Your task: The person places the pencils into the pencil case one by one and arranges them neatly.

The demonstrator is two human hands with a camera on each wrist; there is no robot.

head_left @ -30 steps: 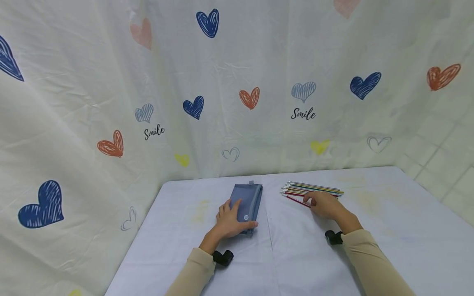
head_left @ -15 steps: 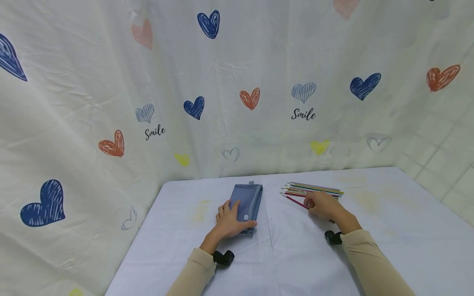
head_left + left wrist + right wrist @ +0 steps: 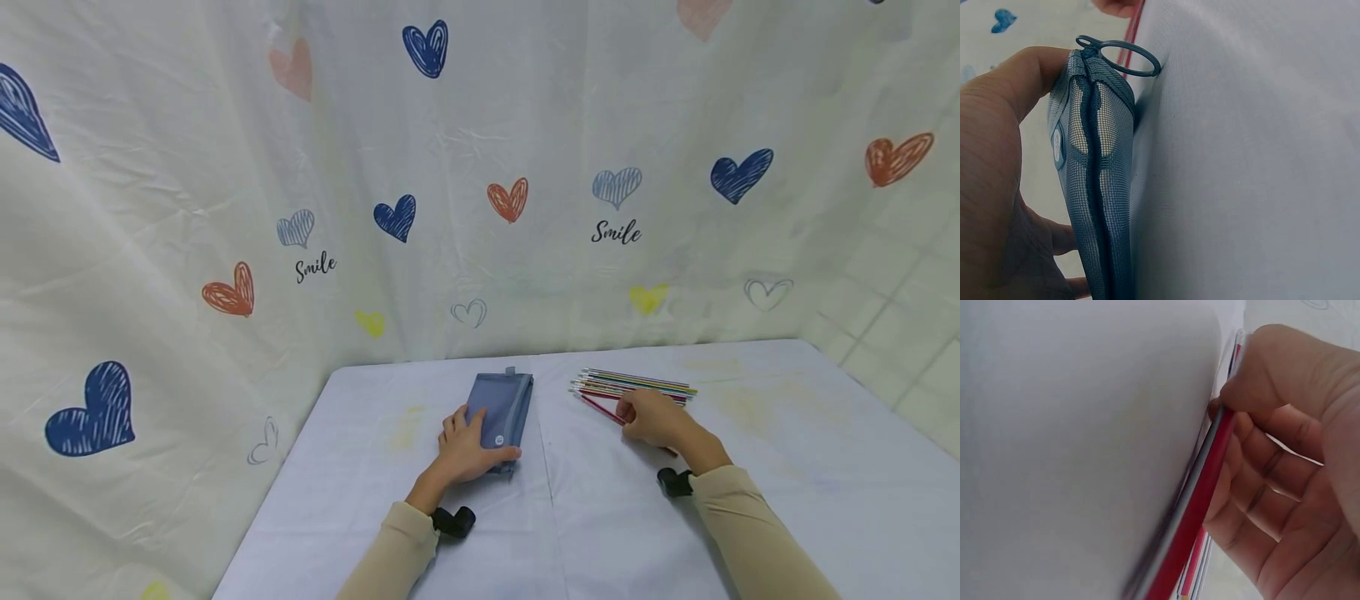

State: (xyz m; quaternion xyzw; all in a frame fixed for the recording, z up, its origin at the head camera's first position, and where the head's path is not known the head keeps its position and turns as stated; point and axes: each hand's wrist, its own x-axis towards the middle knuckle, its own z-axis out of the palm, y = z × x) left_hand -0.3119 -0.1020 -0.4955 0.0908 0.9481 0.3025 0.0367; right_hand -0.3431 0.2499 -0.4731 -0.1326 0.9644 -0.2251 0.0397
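Note:
A blue-grey mesh zip pencil case (image 3: 504,408) lies on the white-covered table in the head view. My left hand (image 3: 463,450) rests on its near part with fingers spread, the thumb reaching over the right edge. The left wrist view shows the case's zipper side (image 3: 1099,156) and a ring pull (image 3: 1132,57). To the right, my right hand (image 3: 658,419) pinches a red pencil (image 3: 600,408) between thumb and fingertips; the pencil's near end shows below the hand. In the right wrist view this red pencil (image 3: 1200,481) has a grey stripe beside the red.
Several coloured pencils (image 3: 633,379) lie in a loose row just beyond my right hand. Behind the table (image 3: 615,533) hangs a pale curtain (image 3: 540,267) printed with hearts. A dark wrist camera (image 3: 453,522) sits below my left hand.
My right hand has closed on the red pencil and drawn it slightly away from the row, so its near end now shows below the palm. The left hand stays on the case.

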